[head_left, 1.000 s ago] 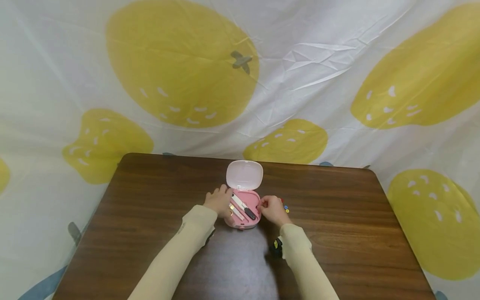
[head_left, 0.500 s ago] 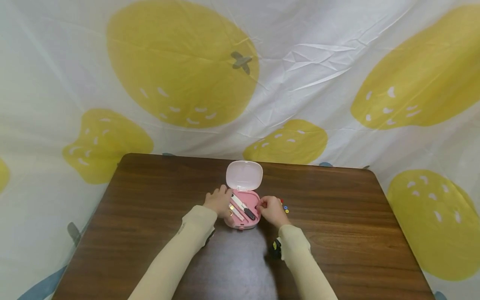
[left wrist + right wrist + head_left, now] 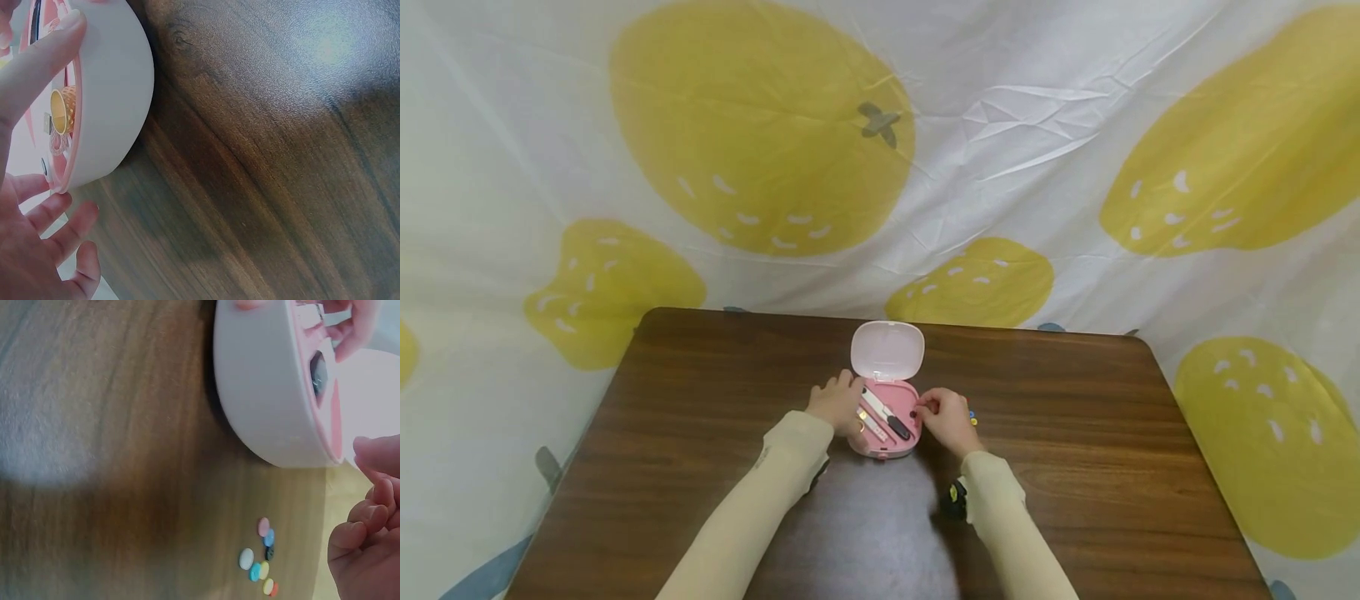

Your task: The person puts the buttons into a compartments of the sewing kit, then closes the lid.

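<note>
A pink case (image 3: 886, 419) lies open mid-table, its pale lid (image 3: 887, 350) raised behind it and small tools inside; a gold thimble (image 3: 59, 112) sits in the tray. My left hand (image 3: 837, 403) rests against the case's left side. Its thumb (image 3: 39, 61) presses on the rim and its fingers (image 3: 59, 240) are spread and straight. My right hand (image 3: 943, 418) is at the case's right rim with its fingers (image 3: 365, 528) curled, pinching what looks like a small dark button.
Several small coloured buttons (image 3: 262, 562) lie loose on the brown wooden table (image 3: 1075, 467), just right of the case. A white cloth with yellow fruit prints (image 3: 760, 125) hangs behind the table.
My right hand has shifted slightly left, over the case's right rim. The left hand and the case have stayed put.
</note>
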Tool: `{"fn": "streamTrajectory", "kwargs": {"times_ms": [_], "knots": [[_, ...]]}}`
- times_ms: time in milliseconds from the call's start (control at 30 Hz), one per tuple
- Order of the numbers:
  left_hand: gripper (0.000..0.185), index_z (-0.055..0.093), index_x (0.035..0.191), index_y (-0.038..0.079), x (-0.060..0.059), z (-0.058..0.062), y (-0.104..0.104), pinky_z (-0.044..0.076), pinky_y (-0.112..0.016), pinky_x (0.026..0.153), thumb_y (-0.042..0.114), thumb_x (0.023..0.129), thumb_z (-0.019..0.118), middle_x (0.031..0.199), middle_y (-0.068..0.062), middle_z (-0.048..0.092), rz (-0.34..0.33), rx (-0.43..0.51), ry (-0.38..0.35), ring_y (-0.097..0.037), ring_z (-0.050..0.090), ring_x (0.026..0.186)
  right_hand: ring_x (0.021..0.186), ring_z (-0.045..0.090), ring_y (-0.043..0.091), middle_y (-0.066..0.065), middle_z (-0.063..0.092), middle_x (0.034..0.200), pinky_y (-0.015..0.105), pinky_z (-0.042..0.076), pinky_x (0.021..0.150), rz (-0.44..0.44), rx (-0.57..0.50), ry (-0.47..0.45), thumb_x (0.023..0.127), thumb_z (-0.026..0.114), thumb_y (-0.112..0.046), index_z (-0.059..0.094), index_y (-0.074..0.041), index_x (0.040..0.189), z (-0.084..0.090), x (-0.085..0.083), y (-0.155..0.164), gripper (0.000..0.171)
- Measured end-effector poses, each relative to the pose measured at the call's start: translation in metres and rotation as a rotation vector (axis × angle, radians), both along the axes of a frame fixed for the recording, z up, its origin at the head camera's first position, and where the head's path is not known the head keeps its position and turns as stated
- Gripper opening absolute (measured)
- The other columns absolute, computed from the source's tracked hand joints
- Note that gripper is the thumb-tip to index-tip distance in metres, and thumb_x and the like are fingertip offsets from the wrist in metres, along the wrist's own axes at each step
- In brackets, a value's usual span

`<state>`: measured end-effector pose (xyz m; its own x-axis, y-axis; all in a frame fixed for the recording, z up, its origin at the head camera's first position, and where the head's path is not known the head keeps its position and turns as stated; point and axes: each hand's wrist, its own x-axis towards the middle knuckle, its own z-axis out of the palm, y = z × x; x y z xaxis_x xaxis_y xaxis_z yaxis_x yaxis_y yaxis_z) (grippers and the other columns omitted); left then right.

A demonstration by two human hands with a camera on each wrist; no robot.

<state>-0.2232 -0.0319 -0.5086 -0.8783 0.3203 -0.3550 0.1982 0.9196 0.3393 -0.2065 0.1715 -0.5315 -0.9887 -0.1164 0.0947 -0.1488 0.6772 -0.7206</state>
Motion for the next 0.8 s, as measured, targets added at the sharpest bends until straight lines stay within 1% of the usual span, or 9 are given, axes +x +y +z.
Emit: {"fn": "streamTrajectory", "kwargs": {"times_ms": [100,200,300,467,700,800], "knots": [[0.109,0.036,0.136,0.01,0.0,0.0,0.0,0.033,-0.048,0.091,0.042,0.046,0.088,0.126,-0.011,0.038,0.002,0.001,-0.001,-0.028,0.04,0.113,0.053,0.041,0.011,0.0,0.048,0.057,0.022,0.035,0.049,-0.025,-0.014,0.015,0.074,0.068,-0.002,0.065,0.001,0.076,0.004,0.001,0.004,0.004],[0.109,0.036,0.136,0.01,0.0,-0.001,0.0,0.034,-0.048,0.091,0.042,0.046,0.088,0.125,-0.011,0.038,0.001,-0.001,-0.002,-0.028,0.04,0.113,0.055,0.042,0.012,0.001,0.048,0.058,0.024,0.035,0.051,-0.028,-0.025,0.021,0.074,0.068,-0.001,0.064,0.001,0.075,0.009,0.002,0.009,0.004],[0.109,0.036,0.136,0.01,-0.001,-0.002,0.0,0.034,-0.048,0.09,0.043,0.046,0.087,0.126,-0.011,0.038,0.0,-0.009,0.001,-0.028,0.04,0.113,0.053,0.042,0.011,0.001,0.048,0.057,0.023,0.035,0.05,-0.033,-0.032,0.029,0.073,0.068,0.0,0.064,0.0,0.074,0.011,0.002,0.014,0.004],[0.11,0.036,0.136,0.01,-0.002,-0.002,0.0,0.034,-0.048,0.091,0.043,0.045,0.087,0.126,-0.011,0.038,-0.001,-0.012,0.006,-0.028,0.04,0.114,0.05,0.045,0.009,0.002,0.049,0.056,0.021,0.036,0.047,-0.047,-0.06,0.013,0.074,0.068,0.001,0.064,0.002,0.074,0.014,0.004,0.022,0.004],[0.11,0.036,0.136,0.01,0.0,-0.001,0.0,0.034,-0.048,0.091,0.043,0.045,0.088,0.126,-0.011,0.039,-0.002,-0.01,0.009,-0.028,0.04,0.114,0.05,0.038,0.008,0.0,0.044,0.055,0.022,0.033,0.048,-0.081,-0.022,0.032,0.073,0.069,0.0,0.064,0.001,0.074,0.013,0.008,0.034,0.005],[0.11,0.036,0.136,0.009,0.0,0.0,0.0,0.033,-0.049,0.091,0.043,0.046,0.088,0.126,-0.011,0.039,0.001,-0.007,0.005,-0.028,0.04,0.114,0.049,0.038,0.009,0.0,0.043,0.054,0.022,0.032,0.047,-0.096,-0.023,0.017,0.072,0.069,0.0,0.064,0.001,0.074,0.01,0.011,0.039,0.005]]}}
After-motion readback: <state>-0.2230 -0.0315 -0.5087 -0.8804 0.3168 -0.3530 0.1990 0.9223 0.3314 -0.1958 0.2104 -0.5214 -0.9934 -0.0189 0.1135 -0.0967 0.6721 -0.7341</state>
